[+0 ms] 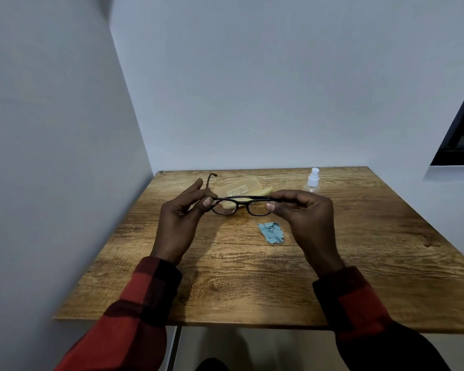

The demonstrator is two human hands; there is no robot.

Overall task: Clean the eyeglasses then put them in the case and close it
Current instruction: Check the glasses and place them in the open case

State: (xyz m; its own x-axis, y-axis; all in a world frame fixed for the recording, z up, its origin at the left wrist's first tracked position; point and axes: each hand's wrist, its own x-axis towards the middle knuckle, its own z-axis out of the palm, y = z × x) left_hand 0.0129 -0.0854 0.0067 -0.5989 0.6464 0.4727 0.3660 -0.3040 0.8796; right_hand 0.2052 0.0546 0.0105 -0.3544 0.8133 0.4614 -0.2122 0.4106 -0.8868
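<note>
wooden surface [252, 277]: fills the lower centre of the frame, set into a corner of plain walls. all items lie toward its far edge.

left hand [177, 223]: centre-left of frame, raised above the surface. its grip is pressed together, thumb against fingers, pinching the eyeglasses at the left hinge. right hand [306, 218]: centre-right, likewise raised, thumb and fingers pinching the frame's right end.

eyeglasses case [236, 190]: tan, upper centre of the surface, behind the hands and partly hidden by them. it appears to lie open; whether anything sits inside cannot be told from here.

eyeglasses [239, 204]: dark thin frame, held in the air between both hands, just in front of the case, lenses hanging downward. one temple arm stands unfolded, rising past the left fingers toward the upper left; the other is hidden by the right hand.

judgement on handling: light, stiff at the rims, weak at the hinges, lenses prone to smearing and scratching. best held by the frame ends or the bridge, never on the lens faces, and twisting between two hands should be avoided.

spray bottle [312, 183]: small, clear, white nozzle, upper right of the items, standing upright. fill level cannot be read.

cleaning cloth [271, 232]: light blue, crumpled, lying on the surface below the eyeglasses and apart from both hands.
</note>
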